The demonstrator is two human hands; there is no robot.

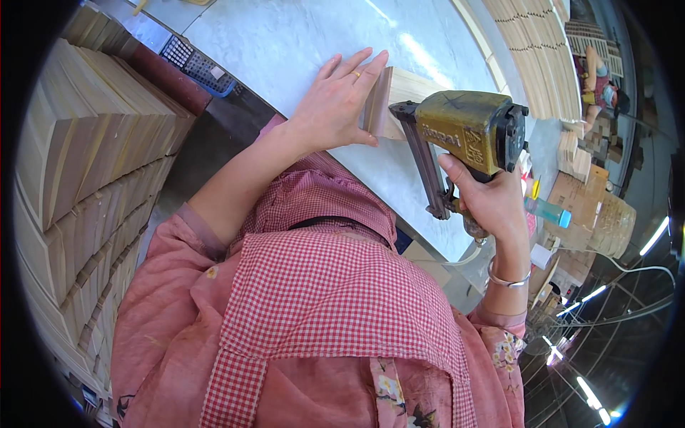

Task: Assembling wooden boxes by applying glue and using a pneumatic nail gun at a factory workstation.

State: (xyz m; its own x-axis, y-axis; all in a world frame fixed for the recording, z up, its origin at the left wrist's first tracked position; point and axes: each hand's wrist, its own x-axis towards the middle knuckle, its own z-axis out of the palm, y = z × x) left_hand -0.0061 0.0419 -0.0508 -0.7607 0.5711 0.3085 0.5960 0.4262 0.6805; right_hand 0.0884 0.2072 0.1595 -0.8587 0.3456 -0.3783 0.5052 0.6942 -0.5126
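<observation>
My right hand [496, 196] is wrapped round the handle of a gold-and-black pneumatic nail gun [457, 121]. The gun's nose meets or nearly meets a pale wooden piece [414, 87] that has a darker upright strip along its left side. Against that strip rests my left hand [342, 100], thumb at the near end and fingers at the far end, bracing the wood between them. The gun's body covers part of the wooden piece. Both lie over the light-coloured worktable [285, 36].
Tall stacks of wooden boards [107, 143] rise to my left. More wooden strips [535, 57] are piled at the far right. A blue-rimmed basket [200, 68] sits by the table's left edge. A bottle [548, 212] and cardboard boxes [578, 203] stand right; another person [596, 85] is beyond.
</observation>
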